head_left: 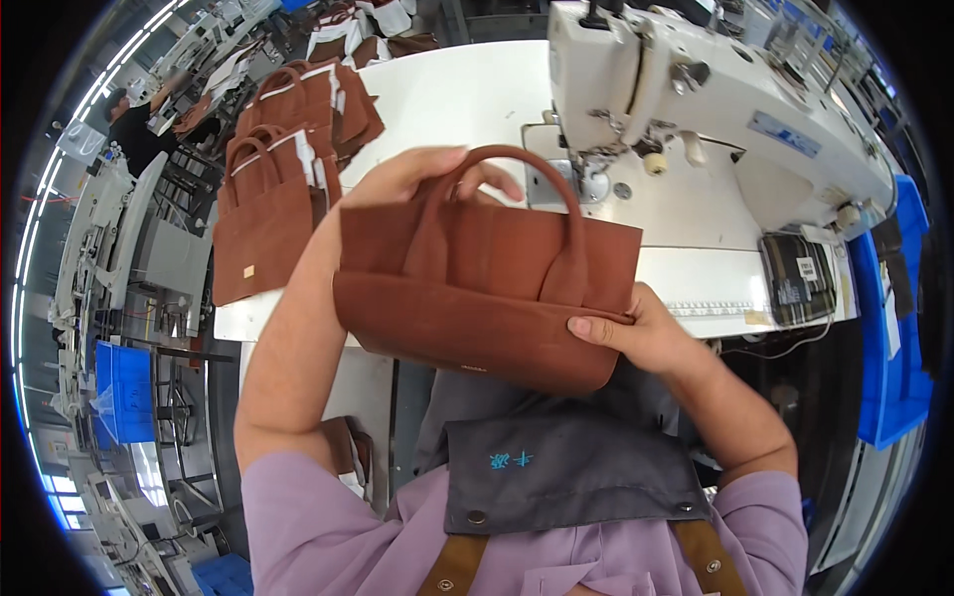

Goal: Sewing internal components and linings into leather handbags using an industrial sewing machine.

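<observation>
A reddish-brown leather handbag (477, 333) is held up in front of my body, its curved handle (517, 154) standing upright. My left hand (422, 169) reaches behind the bag's upper left edge. Some of its curled fingers show through the handle loop, and the rest are hidden by the bag. At the right end, my right hand (641, 328) grips the bag's side, thumb on the front and the other fingers behind. Just beyond the bag stands a white sewing machine (636, 89), its needle area to the right of the handle.
Similar brown bag pieces (263, 233) are stacked on the white table (452, 84) at left. A dark plaid item (798, 278) lies at the table's right end, beside a blue bin (894, 368). Farther left, a person (139, 129) is among other machines; another blue bin (127, 387) stands below.
</observation>
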{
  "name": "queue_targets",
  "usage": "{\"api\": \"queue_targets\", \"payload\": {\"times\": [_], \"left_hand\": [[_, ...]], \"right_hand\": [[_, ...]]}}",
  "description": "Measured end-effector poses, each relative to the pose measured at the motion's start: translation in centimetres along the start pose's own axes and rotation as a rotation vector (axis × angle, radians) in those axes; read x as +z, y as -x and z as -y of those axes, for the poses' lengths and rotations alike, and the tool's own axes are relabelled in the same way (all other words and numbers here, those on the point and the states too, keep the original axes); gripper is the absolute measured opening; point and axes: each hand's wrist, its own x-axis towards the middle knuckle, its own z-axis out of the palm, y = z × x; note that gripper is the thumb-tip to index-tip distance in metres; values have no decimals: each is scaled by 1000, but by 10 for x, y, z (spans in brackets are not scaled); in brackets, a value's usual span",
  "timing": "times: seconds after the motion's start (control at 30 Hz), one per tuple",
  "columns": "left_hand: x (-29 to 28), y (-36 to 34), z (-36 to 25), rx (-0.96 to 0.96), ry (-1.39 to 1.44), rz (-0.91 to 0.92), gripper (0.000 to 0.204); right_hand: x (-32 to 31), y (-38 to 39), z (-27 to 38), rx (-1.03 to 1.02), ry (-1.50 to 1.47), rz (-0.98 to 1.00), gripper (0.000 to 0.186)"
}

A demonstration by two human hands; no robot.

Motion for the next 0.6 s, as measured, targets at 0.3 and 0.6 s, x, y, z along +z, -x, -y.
{"api": "queue_targets", "payload": {"times": [0.3,0.6], "left_hand": [[-22,-48,39,-206,145,204,55],[19,-70,57,-44,-803,-279,21]], "right_hand": [[10,104,-56,-206,-366,-728,41],[-19,134,-25,377,833,167,45]]}}
